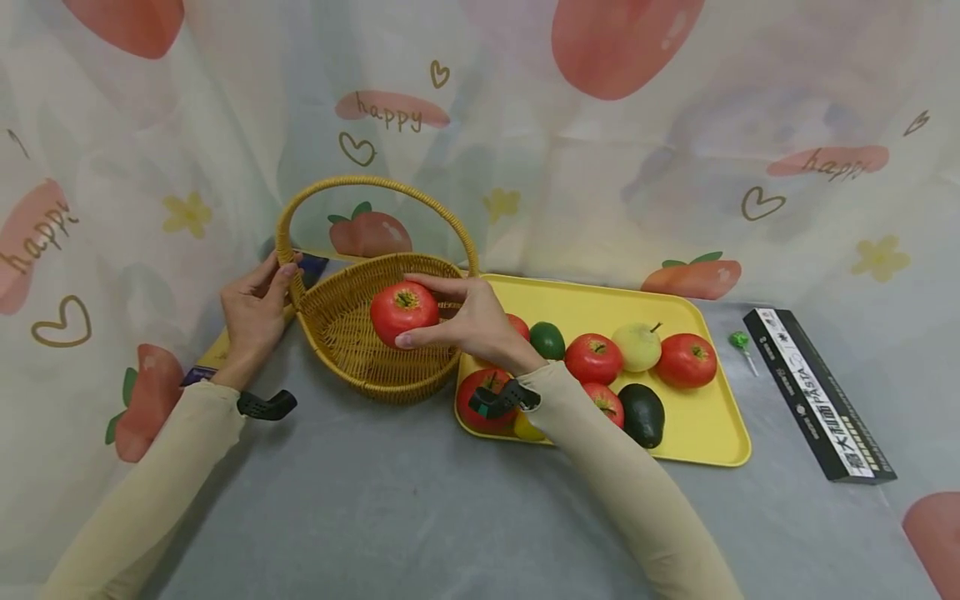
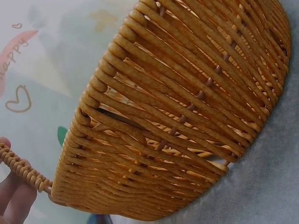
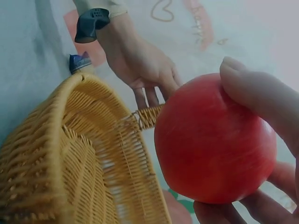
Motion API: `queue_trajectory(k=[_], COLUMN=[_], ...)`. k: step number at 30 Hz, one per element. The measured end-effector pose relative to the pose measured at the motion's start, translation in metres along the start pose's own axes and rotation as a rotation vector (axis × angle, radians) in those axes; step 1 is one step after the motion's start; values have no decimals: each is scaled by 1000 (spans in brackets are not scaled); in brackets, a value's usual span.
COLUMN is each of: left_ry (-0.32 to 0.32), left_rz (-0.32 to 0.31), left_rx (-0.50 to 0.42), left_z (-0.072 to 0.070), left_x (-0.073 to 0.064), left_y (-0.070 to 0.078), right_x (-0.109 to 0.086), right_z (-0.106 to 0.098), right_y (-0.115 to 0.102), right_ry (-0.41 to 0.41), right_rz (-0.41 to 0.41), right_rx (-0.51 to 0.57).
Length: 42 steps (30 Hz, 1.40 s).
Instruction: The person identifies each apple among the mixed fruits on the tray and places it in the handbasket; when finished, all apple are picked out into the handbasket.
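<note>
A woven wicker basket (image 1: 352, 333) with a tall arched handle stands on the grey tabletop; its visible inside holds nothing. My left hand (image 1: 255, 312) grips the handle near its left base, thumb and fingers around the wicker, as the left wrist view also shows at the handle (image 2: 23, 170). Above the basket's opening, my right hand (image 1: 476, 321) holds a red apple (image 1: 403, 313) between thumb and fingers. In the right wrist view the apple (image 3: 215, 140) hides part of the basket's rim and handle.
Right of the basket lies a yellow tray (image 1: 697, 425) with several red apples (image 1: 686, 361), a pale pear (image 1: 637, 346), a dark avocado (image 1: 642, 415) and a green fruit (image 1: 547, 340). Farther right are a green lollipop (image 1: 739, 340) and a black pasta box (image 1: 821, 396). A blue-and-yellow package (image 1: 213, 358) lies behind my left hand.
</note>
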<state>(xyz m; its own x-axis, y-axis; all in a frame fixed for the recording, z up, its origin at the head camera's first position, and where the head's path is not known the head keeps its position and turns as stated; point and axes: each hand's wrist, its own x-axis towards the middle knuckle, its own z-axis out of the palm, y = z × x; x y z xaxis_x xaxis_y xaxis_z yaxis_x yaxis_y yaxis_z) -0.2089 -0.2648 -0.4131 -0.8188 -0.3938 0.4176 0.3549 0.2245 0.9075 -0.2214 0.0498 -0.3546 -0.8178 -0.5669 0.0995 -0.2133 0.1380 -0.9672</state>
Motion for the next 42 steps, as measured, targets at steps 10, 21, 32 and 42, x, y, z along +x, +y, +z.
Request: queue_trajectory(k=[10, 21, 32, 42], left_ry=[-2, -15, -32, -41], left_rz=[-4, 28, 42, 41], left_rx=[-27, 4, -20, -42], left_z=[-3, -4, -3, -4], left_x=[2, 2, 1, 1], left_y=[-1, -3, -5, -7], right_x=[50, 91, 110, 115], right_z=[21, 28, 30, 37], right_y=[5, 28, 44, 54], right_ry=[-11, 47, 69, 30], right_rz=[14, 105, 177, 227], right_rx=[-109, -55, -82, -137])
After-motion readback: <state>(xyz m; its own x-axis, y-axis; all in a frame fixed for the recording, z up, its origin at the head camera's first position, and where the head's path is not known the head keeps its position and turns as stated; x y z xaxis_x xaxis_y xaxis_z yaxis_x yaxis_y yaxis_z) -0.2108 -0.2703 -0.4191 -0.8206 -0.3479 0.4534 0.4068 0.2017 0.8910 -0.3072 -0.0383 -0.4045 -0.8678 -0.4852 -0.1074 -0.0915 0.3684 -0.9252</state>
